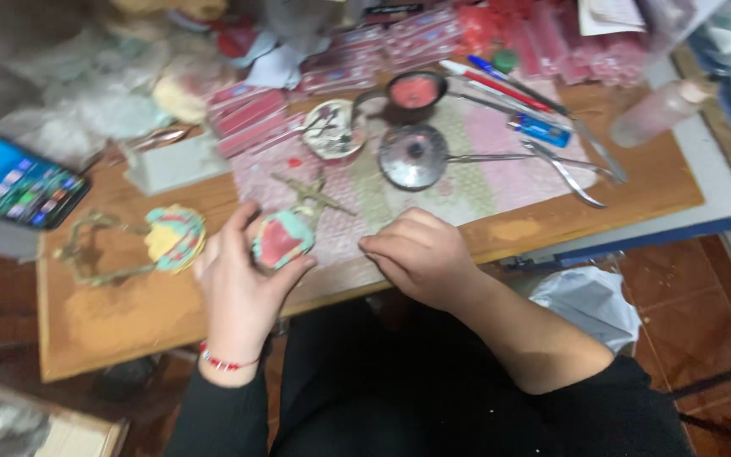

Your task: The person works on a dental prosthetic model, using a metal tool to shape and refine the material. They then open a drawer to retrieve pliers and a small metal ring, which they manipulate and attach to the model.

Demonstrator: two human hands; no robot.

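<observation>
My left hand [239,283] has fingers curled round the red-and-teal ornament [281,241] near the bench's front edge, right hand [416,254] loosely fisted w/ nothing in it beside; best keep grip light, metal cross stem [310,196] pointing away.

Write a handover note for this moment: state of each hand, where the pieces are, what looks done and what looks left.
Left hand: fingers hold a small red-and-teal ornament at the edge of the wooden board.
Right hand: curled knuckles-up on the board; whether it holds anything is hidden.
A second ornament on a brass frame lies left of the left hand, already coloured.
Paint dish, metal lid and tweezers sit behind.
Held piece looks coloured; its finish is too blurred to judge.
</observation>
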